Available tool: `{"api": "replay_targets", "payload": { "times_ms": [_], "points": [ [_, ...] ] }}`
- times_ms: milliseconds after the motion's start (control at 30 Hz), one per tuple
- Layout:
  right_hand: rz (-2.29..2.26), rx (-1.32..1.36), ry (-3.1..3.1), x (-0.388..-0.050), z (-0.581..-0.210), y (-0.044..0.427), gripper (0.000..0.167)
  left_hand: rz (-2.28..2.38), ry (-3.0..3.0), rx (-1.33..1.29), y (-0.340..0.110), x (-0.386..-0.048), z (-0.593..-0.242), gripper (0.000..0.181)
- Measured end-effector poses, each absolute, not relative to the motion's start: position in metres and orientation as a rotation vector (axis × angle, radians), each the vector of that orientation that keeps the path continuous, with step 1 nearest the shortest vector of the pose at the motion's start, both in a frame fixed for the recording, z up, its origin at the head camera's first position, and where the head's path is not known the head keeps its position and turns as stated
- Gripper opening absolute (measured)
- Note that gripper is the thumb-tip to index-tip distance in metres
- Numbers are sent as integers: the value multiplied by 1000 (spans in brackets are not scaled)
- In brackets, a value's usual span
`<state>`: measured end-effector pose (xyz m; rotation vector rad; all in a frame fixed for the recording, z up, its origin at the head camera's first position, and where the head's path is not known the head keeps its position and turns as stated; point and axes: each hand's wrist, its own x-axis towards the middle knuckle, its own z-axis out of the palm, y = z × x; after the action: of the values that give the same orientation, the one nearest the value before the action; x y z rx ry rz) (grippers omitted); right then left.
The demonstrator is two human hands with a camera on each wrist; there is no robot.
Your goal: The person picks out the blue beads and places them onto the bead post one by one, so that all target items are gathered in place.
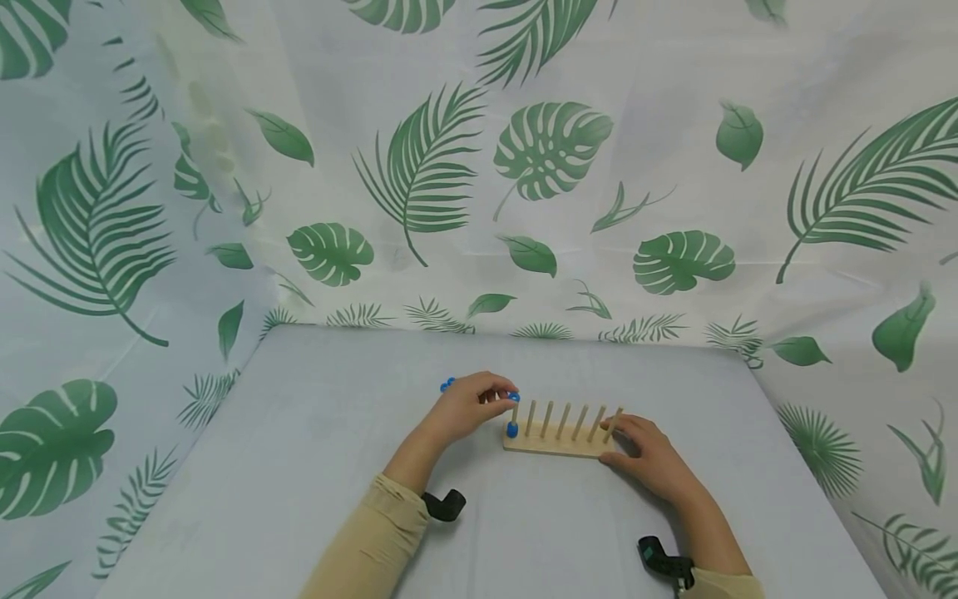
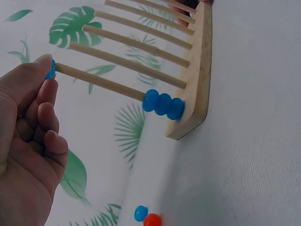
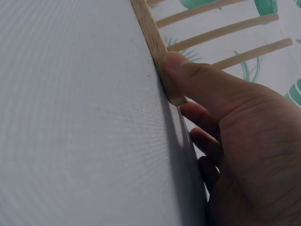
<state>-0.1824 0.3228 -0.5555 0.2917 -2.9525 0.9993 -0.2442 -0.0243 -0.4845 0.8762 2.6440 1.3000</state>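
Note:
A wooden peg board (image 1: 557, 444) with a row of several upright pegs stands on the table. Blue beads (image 2: 163, 103) are stacked at the foot of its leftmost peg. Between thumb and forefinger, my left hand (image 1: 469, 404) pinches another blue bead (image 2: 51, 70) at the tip of that same peg. Whether the peg has entered the bead's hole, I cannot tell. My right hand (image 1: 649, 456) grips the board's right end, its thumb (image 3: 176, 61) on the near edge; the other fingers are partly hidden behind the wood.
Loose blue beads (image 1: 447, 384) lie on the table behind my left hand. An orange bead (image 2: 152, 220) lies beside a blue one in the left wrist view. A leaf-printed curtain (image 1: 554, 274) hangs along the table's back edge (image 1: 524, 334).

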Motion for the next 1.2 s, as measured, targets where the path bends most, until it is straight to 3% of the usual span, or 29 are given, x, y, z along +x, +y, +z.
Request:
{"api": "replay_targets", "payload": {
  "times_ms": [1200],
  "points": [
    [1016, 299, -2941, -183, -557, 324, 55, 1281, 2630, 720, -15, -241, -539, 19]
  ]
}}
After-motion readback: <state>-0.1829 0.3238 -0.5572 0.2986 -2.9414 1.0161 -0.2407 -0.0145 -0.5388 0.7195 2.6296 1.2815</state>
